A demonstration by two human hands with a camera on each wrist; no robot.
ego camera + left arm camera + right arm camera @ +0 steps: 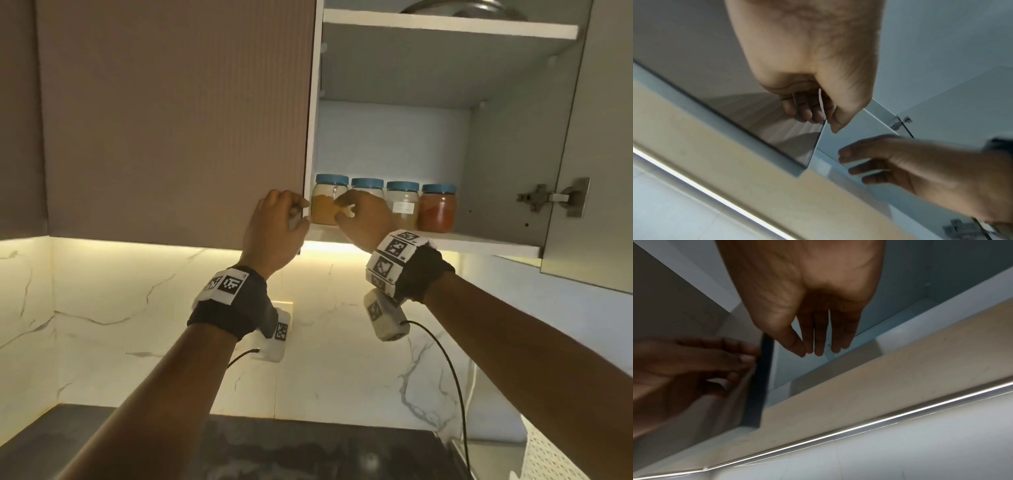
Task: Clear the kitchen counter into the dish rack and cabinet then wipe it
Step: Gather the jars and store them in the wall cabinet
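Standing open, the cabinet already has four jars on its bottom shelf. The left hand pinches the left door edge. The right hand reaches in, fingers straight, holding nothing. Wiping the tabletop looks left to do.

- Left hand: bare; black wristband with white tag markers.
- Right hand: bare; black wristband, same markers.
- White camera box under each wrist, black cable trailing.
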